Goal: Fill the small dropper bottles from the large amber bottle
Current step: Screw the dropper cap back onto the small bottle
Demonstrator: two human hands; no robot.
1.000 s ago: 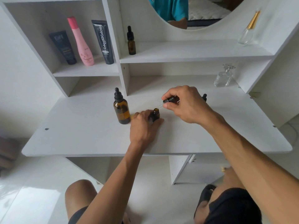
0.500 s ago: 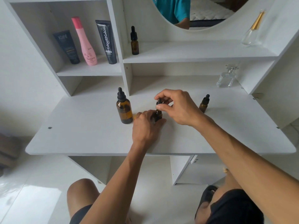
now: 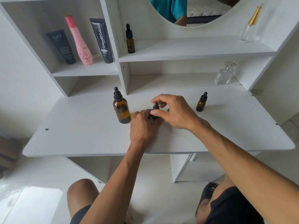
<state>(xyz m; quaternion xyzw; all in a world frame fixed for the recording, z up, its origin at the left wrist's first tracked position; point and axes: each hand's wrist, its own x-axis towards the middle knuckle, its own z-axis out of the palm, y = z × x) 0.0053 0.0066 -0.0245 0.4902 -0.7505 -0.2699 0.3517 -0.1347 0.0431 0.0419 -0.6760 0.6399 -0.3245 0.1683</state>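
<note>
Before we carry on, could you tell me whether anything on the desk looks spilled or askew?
A faint yellowish patch lies on the desk between the large amber bottle and the left hand; it may be spilled liquid or tinted light through the glass. All bottles stand upright.

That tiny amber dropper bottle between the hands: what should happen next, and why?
Probably twist the black dropper cap tight. The right hand pinches it atop the tiny amber dropper bottle, which the left hand steadies on the white desk.
</note>
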